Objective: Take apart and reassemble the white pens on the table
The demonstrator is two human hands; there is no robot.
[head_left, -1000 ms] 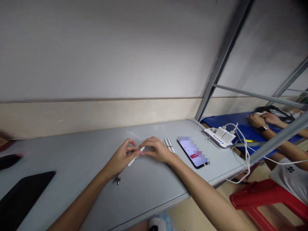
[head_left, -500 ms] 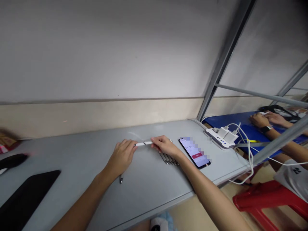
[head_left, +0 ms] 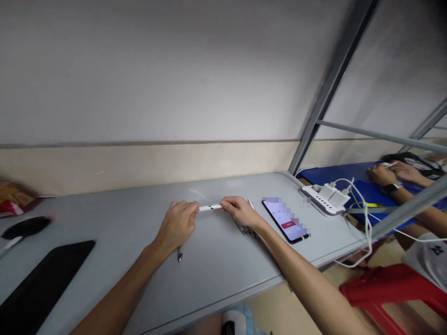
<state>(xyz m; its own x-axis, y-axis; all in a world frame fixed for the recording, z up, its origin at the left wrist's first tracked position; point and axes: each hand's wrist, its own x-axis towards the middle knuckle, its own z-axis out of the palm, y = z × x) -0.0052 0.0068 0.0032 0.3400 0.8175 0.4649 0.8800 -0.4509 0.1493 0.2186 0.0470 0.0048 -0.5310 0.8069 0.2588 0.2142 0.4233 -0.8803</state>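
A white pen (head_left: pixel 209 207) with dark markings stretches level between my two hands, just above the grey desk (head_left: pixel 216 260). My left hand (head_left: pixel 179 223) is closed round its left end, and my right hand (head_left: pixel 239 210) pinches the right end. Both tips of the pen are hidden by fingers. Below my left hand lies a slim piece with a metallic tip (head_left: pixel 179 257), partly covered by the hand. Several pens (head_left: pixel 247 230) rest side by side under my right hand and wrist, mostly out of sight.
Right of my hand lies a phone (head_left: pixel 286 221) with a lit screen. A white power strip (head_left: pixel 323 200) with chargers and cables stands by the metal frame (head_left: pixel 314 111). At left are a black mouse (head_left: pixel 26 227) and a dark pad (head_left: pixel 49 279). Another person's hands (head_left: pixel 394 174) work at a blue table.
The view has shifted slightly, moving the desk items a little rightward in the picture. Both hands keep hold of the pen in nearly the same pose.
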